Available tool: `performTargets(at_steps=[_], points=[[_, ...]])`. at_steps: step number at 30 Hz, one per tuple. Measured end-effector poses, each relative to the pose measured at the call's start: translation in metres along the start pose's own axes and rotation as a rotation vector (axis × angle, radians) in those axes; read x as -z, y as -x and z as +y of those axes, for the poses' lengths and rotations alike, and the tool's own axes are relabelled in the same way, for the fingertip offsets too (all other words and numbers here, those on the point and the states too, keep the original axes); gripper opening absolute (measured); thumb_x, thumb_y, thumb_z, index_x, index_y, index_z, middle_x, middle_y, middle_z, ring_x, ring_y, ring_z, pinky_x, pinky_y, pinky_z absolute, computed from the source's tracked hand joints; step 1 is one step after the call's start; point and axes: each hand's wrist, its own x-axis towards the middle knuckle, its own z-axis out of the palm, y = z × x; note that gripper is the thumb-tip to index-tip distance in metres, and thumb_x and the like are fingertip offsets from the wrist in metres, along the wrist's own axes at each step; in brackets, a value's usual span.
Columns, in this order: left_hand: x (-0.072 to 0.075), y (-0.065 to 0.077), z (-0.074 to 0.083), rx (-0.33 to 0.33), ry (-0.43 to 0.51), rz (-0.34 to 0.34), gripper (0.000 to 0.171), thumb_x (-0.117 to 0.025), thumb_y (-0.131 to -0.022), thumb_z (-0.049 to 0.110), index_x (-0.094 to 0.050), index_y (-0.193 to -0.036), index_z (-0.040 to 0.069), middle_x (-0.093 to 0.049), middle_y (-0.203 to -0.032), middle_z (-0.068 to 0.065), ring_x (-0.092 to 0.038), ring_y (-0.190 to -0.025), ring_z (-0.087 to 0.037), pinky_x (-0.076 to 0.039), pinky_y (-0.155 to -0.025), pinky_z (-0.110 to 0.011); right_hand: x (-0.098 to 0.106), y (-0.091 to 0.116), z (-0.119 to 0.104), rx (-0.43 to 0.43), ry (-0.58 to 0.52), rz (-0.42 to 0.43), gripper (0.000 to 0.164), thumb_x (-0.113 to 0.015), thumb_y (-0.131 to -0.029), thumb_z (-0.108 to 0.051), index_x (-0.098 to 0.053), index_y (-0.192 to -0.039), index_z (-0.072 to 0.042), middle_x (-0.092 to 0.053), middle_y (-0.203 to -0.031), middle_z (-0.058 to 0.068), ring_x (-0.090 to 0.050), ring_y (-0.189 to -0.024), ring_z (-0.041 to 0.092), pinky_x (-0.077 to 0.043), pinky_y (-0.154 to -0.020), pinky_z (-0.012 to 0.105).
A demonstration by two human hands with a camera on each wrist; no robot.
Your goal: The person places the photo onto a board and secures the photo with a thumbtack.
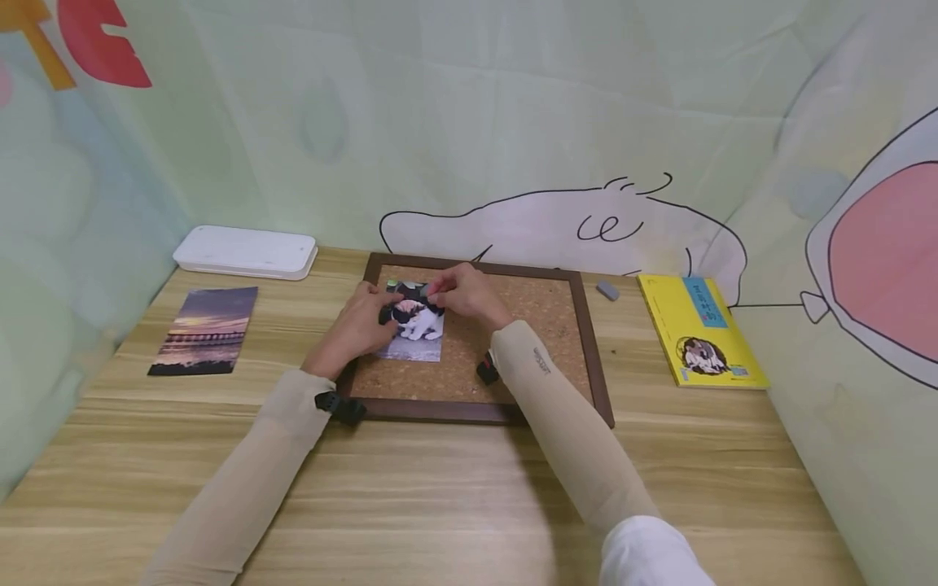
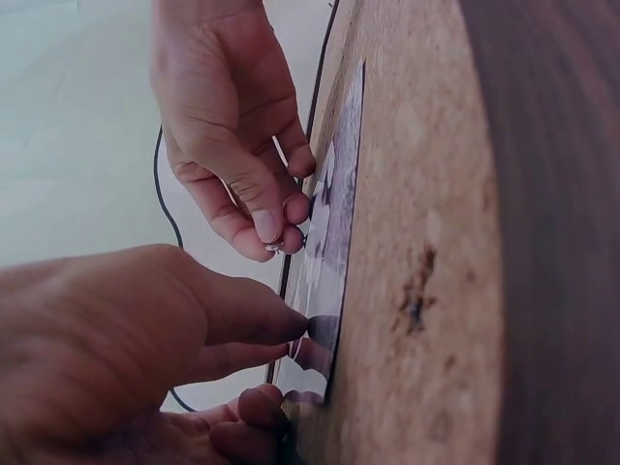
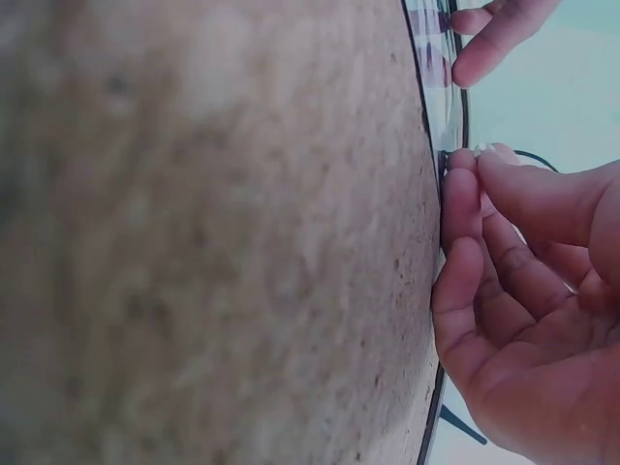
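Observation:
A photo of a black-and-white cat (image 1: 419, 335) lies on the left part of a cork board (image 1: 469, 382) with a dark brown frame. My left hand (image 1: 361, 323) rests over the photo's left side, its thumb and fingertips pressing the print against the cork. At the photo's upper right is my right hand (image 1: 469, 293). Its thumb and index finger pinch a small clear pushpin (image 2: 275, 247), mostly hidden by the fingertips. In the right wrist view the pushpin (image 3: 480, 150) shows as a whitish bit at the fingertips, close to the photo's surface.
Left of the board lies a sunset photo (image 1: 205, 332), with a white case (image 1: 245, 251) behind it. A small grey block (image 1: 607, 290) sits just right of the frame. Farther right is a yellow book (image 1: 674, 325). A printed cloth backdrop (image 1: 469, 122) rises behind the wooden table (image 1: 440, 496).

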Motion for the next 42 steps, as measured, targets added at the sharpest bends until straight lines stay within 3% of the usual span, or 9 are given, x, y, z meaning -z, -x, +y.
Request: performTargets(at_steps=[10,30,38,42], points=[[0.001,-0.001,-0.002,-0.021,0.002,0.002,0.057,-0.062,-0.101,0.014,-0.053,-0.156,0.001,-0.041,-0.149,-0.035,-0.049,-0.13,-0.046,-0.044,-0.114,-0.061,-0.006,-0.009,-0.006,0.004,0.035,-0.039,0.012,-0.073,-0.103,-0.018,-0.081,-0.109,-0.013,-0.079,-0.114,0.005,-0.061,-0.094,0.014,-0.046,-0.078,0.024],[0.001,-0.002,-0.002,-0.023,-0.013,-0.003,0.057,-0.062,-0.101,0.014,-0.054,-0.156,0.001,-0.041,-0.152,-0.035,-0.048,-0.135,-0.046,-0.042,-0.118,-0.061,-0.016,-0.019,-0.014,-0.051,0.031,0.045,0.01,-0.08,-0.097,-0.016,-0.083,-0.105,-0.012,-0.082,-0.108,0.006,-0.058,-0.08,0.011,-0.042,-0.062,0.021],[0.0,-0.003,-0.002,-0.016,-0.015,-0.007,0.057,-0.062,-0.101,0.014,-0.054,-0.156,0.001,-0.041,-0.151,-0.034,-0.048,-0.133,-0.046,-0.043,-0.117,-0.061,-0.016,-0.02,-0.016,-0.102,0.017,0.048,0.012,-0.079,-0.098,-0.019,-0.083,-0.108,-0.013,-0.077,-0.118,0.005,-0.058,-0.092,0.014,-0.044,-0.07,0.023],[0.001,-0.003,-0.002,-0.019,-0.011,0.0,0.056,-0.063,-0.101,0.014,-0.054,-0.155,0.001,-0.042,-0.15,-0.035,-0.049,-0.132,-0.046,-0.044,-0.115,-0.061,-0.014,-0.023,-0.017,-0.144,0.008,0.039,0.011,-0.079,-0.097,-0.02,-0.083,-0.106,-0.014,-0.074,-0.115,0.003,-0.058,-0.092,0.016,-0.044,-0.071,0.026]])
